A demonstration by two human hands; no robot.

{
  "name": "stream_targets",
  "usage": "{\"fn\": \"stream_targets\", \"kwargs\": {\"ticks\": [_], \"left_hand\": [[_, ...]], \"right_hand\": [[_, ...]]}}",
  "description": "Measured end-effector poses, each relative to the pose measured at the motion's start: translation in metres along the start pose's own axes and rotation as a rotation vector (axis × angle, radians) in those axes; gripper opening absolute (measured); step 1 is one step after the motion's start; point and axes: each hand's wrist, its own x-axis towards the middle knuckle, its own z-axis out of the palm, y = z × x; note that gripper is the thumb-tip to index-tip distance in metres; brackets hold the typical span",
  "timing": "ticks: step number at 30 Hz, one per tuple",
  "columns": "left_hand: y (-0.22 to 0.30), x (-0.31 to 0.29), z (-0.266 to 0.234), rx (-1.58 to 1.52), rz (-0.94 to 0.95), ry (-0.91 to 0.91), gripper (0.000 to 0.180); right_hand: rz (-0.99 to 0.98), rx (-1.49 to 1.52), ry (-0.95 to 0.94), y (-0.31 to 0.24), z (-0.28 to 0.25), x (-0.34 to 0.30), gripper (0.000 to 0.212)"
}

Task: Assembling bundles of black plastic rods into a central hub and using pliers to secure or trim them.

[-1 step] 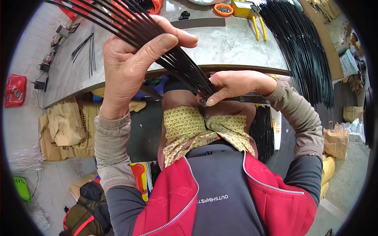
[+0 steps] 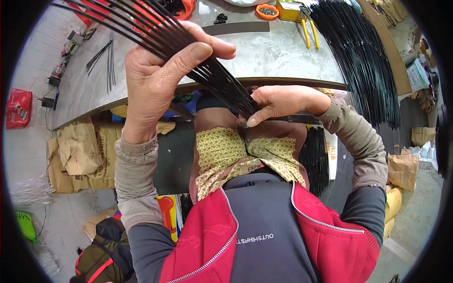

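A bundle of thin black rods [image 2: 218, 81] slants from the upper left down toward my lap. My left hand [image 2: 158, 80] is closed round its middle, thumb on top, and the rods fan apart beyond that grip. At the lower end, my right hand [image 2: 290, 100] pinches the rod tips between thumb and fingers, just above my knees. What exactly lies under the right fingertips is partly hidden. Several loose black rods [image 2: 111, 66] rest on the grey marbled table [image 2: 283, 61] to the left. A large heap of similar rods [image 2: 361, 61] hangs over its right front edge.
Yellow-handled pliers [image 2: 309, 33] lie near an orange bowl [image 2: 259, 14] of small parts. A flat dark strip [image 2: 240, 27] and a small black clump [image 2: 220, 19] are on the table. More black rods [image 2: 317, 162] sit beside my right thigh. Brown paper sacks [image 2: 78, 151] stand at left.
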Motion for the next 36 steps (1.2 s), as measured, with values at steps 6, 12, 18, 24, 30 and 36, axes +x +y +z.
{"fn": "stream_targets", "kwargs": {"ticks": [6,12,18,24,30,36], "left_hand": [[-0.018,-0.033,0.023,-0.213,-0.114,0.241,0.024],[-0.024,-0.083,0.071,0.126,-0.462,-0.364,0.018],[-0.023,0.005,0.111,0.873,0.496,-0.142,0.035],[-0.086,0.029,0.137,0.705,0.167,-0.432,0.021],[-0.044,0.025,0.141,0.065,0.258,-0.196,0.017],[-0.043,0.008,0.116,-0.358,-0.106,0.028,0.023]], "right_hand": [[0.209,-0.178,0.011,0.002,0.003,-0.024,0.04],[0.295,-0.515,0.178,0.012,-0.016,-0.064,0.035],[0.127,-0.873,0.351,0.003,-0.025,-0.077,0.023],[0.334,-1.342,0.518,-0.054,0.004,-0.098,0.016],[-0.086,-1.684,1.036,-0.129,0.066,-0.108,0.015],[0.117,-1.127,0.594,-0.089,0.083,-0.104,0.025]]}}
